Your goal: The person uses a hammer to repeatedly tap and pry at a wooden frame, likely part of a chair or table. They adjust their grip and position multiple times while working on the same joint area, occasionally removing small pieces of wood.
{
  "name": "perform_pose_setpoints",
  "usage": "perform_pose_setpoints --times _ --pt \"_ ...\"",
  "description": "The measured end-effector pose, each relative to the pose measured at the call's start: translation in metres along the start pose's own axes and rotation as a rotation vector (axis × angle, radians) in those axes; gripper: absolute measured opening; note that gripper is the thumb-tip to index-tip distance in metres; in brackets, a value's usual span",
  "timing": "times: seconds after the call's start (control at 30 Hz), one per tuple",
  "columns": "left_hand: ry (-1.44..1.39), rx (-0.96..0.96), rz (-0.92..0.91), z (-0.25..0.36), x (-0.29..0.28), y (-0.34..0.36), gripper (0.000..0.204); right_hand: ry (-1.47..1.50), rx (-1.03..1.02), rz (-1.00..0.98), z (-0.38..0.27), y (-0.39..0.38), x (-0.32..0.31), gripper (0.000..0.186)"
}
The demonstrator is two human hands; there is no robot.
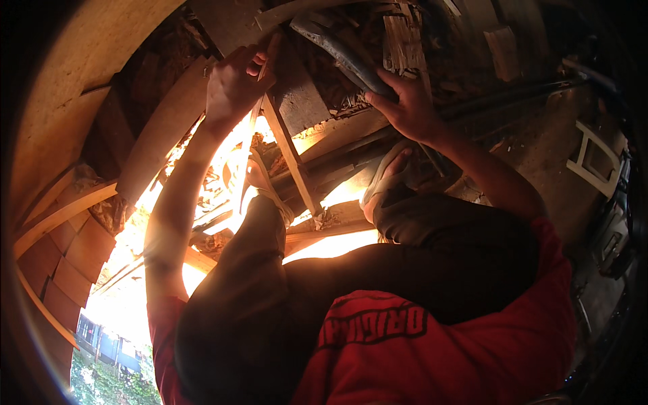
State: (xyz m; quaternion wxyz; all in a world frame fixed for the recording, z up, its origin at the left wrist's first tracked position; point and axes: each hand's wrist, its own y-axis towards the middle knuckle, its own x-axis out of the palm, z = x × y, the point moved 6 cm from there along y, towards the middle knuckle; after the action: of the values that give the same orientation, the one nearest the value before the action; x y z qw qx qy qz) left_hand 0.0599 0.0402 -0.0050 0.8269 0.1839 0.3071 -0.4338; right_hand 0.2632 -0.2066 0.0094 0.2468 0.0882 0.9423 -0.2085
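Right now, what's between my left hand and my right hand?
In the head view: a flat board, wood scraps, and part of the dark tool your right hand holds.

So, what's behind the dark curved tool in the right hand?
Past the dark curved tool, scattered wood scraps show, with a split wood piece to its right. Whatever lies directly behind the tool and right hand is covered.

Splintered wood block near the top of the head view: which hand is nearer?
Right. The right hand, gripping a dark tool, is just below the splintered block in the picture; the left hand, holding a wooden strip, is farther off to its left.
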Motion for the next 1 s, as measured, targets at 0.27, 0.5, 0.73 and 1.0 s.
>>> perform_pose_setpoints --times 0.27,0.5,0.73,1.0 --pt "0.090 0.136 0.053 0.027 -0.007 -0.004 0.033 -0.104 0.016 0.133 0.009 -0.004 0.005 0.045" --pt "-0.008 -0.063 -0.046 0.002 -0.006 -0.005 0.030 -0.293 0.026 0.204 0.042 -0.003 0.006 0.048" --pt "-0.064 -0.175 -0.123 -0.024 -0.016 -0.009 0.032 -0.358 -0.178 0.199 0.039 0.008 0.002 0.055" --pt "-0.186 -0.434 -0.373 -0.046 -0.016 -0.012 0.036 -0.451 -0.146 0.150 0.047 0.007 0.003 0.055"
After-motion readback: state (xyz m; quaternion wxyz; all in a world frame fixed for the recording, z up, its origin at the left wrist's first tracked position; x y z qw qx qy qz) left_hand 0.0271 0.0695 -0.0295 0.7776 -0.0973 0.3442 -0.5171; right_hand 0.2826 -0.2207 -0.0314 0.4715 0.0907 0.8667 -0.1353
